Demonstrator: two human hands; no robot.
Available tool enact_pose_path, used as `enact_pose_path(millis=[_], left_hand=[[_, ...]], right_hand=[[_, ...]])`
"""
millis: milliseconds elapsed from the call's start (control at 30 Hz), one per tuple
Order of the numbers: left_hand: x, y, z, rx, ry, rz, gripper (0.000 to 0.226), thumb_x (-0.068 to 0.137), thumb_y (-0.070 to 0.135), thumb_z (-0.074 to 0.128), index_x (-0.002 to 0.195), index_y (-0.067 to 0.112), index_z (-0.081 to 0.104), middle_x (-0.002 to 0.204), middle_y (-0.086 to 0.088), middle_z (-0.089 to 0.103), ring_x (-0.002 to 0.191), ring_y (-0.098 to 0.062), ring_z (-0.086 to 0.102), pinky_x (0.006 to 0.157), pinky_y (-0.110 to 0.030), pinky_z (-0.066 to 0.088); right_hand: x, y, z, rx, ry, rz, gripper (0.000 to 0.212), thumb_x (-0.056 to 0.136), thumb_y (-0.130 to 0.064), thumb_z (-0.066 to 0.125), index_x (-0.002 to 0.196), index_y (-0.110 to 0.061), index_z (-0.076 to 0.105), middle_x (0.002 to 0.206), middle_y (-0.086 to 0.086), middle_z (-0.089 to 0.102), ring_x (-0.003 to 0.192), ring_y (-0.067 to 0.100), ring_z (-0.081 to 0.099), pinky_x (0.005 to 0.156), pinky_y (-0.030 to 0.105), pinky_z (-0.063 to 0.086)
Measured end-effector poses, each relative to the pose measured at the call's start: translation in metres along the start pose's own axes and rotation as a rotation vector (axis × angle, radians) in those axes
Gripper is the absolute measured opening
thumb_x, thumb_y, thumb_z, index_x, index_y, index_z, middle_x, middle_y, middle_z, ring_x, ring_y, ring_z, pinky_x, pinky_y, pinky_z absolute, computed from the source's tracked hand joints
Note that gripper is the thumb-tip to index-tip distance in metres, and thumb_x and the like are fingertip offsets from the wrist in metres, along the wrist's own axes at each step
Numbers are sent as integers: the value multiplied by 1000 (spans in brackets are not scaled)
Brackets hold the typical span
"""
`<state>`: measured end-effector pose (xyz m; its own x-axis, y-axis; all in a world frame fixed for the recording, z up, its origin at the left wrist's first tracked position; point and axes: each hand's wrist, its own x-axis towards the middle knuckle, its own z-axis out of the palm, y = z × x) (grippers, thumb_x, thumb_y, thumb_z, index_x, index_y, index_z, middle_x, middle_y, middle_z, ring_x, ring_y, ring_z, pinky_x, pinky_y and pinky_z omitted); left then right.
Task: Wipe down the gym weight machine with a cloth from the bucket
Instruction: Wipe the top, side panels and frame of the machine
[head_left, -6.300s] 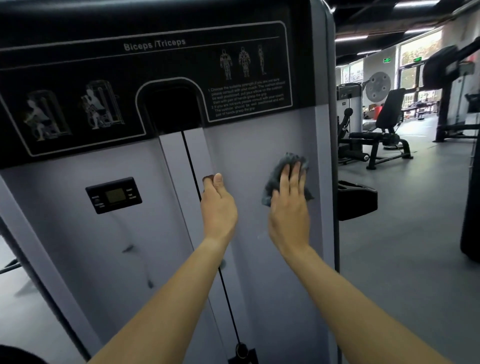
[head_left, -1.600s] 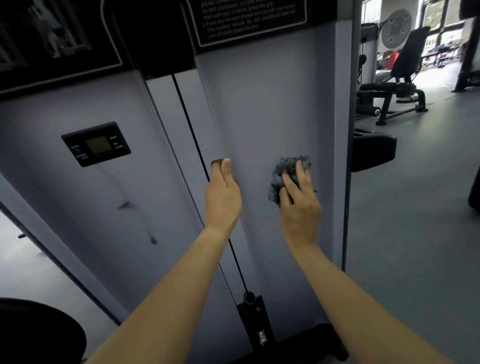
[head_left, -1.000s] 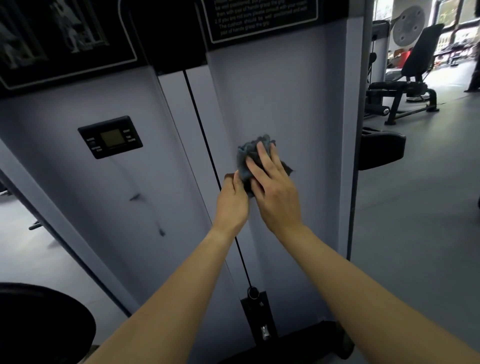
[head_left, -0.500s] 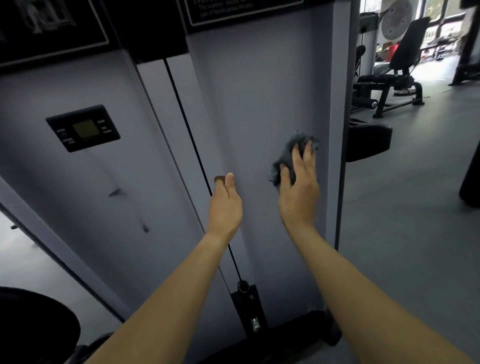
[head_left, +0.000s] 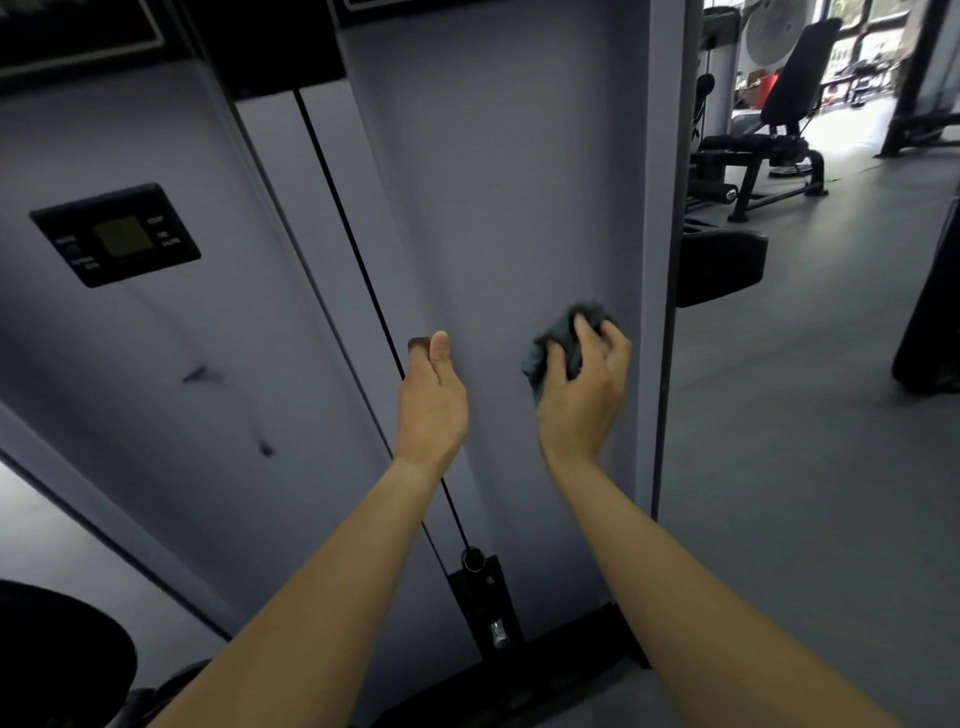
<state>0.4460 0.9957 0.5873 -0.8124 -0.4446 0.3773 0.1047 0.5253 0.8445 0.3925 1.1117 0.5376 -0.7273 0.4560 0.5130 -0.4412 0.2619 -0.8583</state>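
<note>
Your right hand (head_left: 582, 387) clutches the bunched grey cloth (head_left: 560, 332), slanting up-right, against the weight machine panel (head_left: 493, 208); your left hand (head_left: 431, 400) hooks fingers round the panel edge.

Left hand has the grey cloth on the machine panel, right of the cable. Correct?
Wrong hand. In the head view the right hand holds the grey cloth on the machine panel, right of the cable.

free: grey panel (head_left: 493, 208) upward | obstacles: cable (head_left: 354, 249) left, black pad (head_left: 722, 267) right
</note>
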Motion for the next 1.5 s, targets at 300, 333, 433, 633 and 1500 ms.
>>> enact_pose_path(millis=[300,333,433,633,1500], left_hand=[[1,-3,1,-5,-6,6,49,111,48,24,106,7,50,79,9,46,65,-1,43,55,-5,41],[1,-3,1,-4,-7,7,49,111,49,24,105,7,49,78,8,47,65,-3,44,56,-10,42],[1,-3,1,4,-10,12,49,110,51,23,99,9,46,77,-2,47,65,-14,46,54,-19,41],[1,-3,-2,5,-23,9,48,110,51,24,95,11,44,77,-4,47,66,-16,46,52,-14,40],[1,-10,-15,-48,-142,-39,35,111,46,31,112,20,54,91,6,59,78,-5,56,60,-7,42]], right_hand=[[-15,46,-20,-151,-158,188,15,106,-19,52,110,-5,54,119,2,40,92,18,53,88,37,53],[-13,43,-20,-160,-170,198,15,106,-19,51,111,-5,54,118,4,40,91,19,53,87,30,50],[1,19,-17,-142,-165,106,14,107,-16,50,110,-3,55,116,0,38,84,13,47,77,16,40],[11,3,-7,-128,-143,-120,8,106,-12,50,108,-6,54,118,-8,35,92,12,49,80,21,42],[-24,-24,4,-6,-397,-182,12,95,-20,71,104,-18,64,112,-5,44,86,7,56,75,24,55]])
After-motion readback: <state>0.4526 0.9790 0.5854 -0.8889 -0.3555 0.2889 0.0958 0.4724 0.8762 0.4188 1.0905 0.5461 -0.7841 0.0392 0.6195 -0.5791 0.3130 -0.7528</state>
